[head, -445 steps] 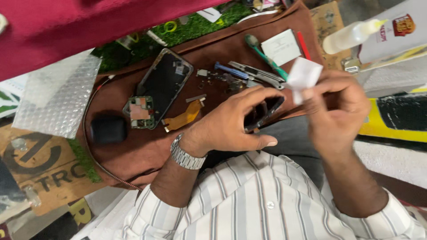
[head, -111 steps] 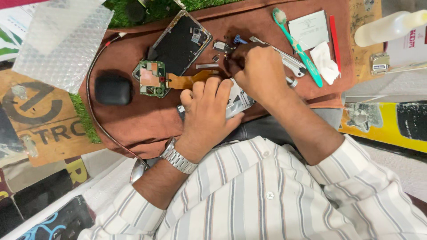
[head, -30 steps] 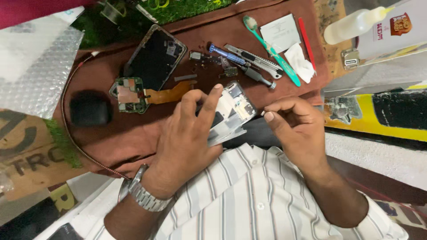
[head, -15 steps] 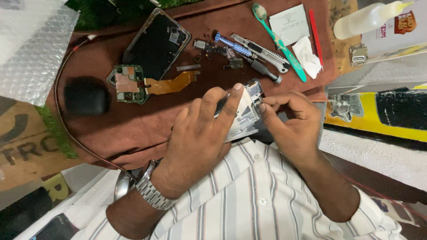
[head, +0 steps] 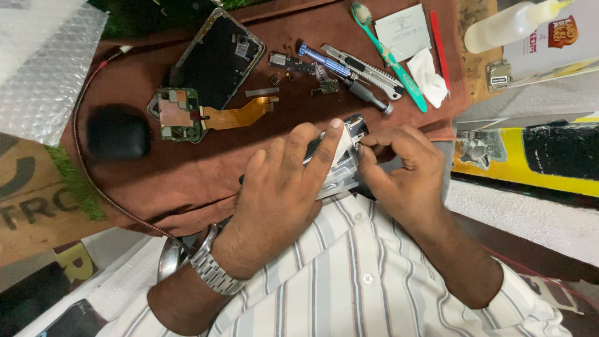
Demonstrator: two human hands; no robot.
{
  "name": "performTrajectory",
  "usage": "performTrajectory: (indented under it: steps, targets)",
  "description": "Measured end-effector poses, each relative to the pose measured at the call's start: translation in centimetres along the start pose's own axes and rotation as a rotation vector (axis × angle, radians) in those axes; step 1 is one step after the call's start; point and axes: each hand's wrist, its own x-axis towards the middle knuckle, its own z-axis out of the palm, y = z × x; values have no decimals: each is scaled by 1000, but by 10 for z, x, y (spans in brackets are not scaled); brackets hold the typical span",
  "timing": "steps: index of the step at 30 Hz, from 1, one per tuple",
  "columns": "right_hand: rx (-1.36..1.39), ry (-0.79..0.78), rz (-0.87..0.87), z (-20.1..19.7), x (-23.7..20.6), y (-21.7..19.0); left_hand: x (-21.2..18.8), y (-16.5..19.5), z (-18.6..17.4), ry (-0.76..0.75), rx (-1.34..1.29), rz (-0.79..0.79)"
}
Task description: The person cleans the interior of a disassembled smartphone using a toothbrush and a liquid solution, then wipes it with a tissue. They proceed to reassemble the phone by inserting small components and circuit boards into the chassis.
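My left hand, with a metal watch on its wrist, grips an opened phone body over the near edge of a brown mat; the index finger lies along its white inner plate. My right hand pinches at the phone's upper right end with thumb and fingertips. What sits between those fingertips is too small to tell. Most of the phone is hidden under both hands.
On the mat lie a black phone screen, a circuit board with an orange flex cable, a blue screwdriver, a green toothbrush, white cloth and a black pouch. Bubble wrap lies left, a bottle right.
My right hand has closed in from the right onto the phone's upper end. My left hand has kept its grip on the phone and shifted slightly.
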Motion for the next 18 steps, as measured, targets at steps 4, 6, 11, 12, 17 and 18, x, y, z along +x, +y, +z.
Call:
performTrajectory:
  steps: [4, 6, 11, 12, 17, 18]
  targets:
    - [18, -41, -2, -2, 3, -1, 0, -2, 1, 14, 27, 3]
    - [10, -52, -13, -3, 3, -1, 0, -3, 1, 11, 17, 5]
    - [21, -43, -7, -2, 3, -2, 1, -4, 3, 0, -6, -10]
    - [20, -42, -7, -1, 3, -2, 1, -5, 3, -4, -8, -10]
    - [54, -43, -10, 3, 3, 0, 1, -7, 7, -39, -5, -11]
    - [50, -43, -10, 3, 3, 0, 0, -7, 7, -37, -12, -12]
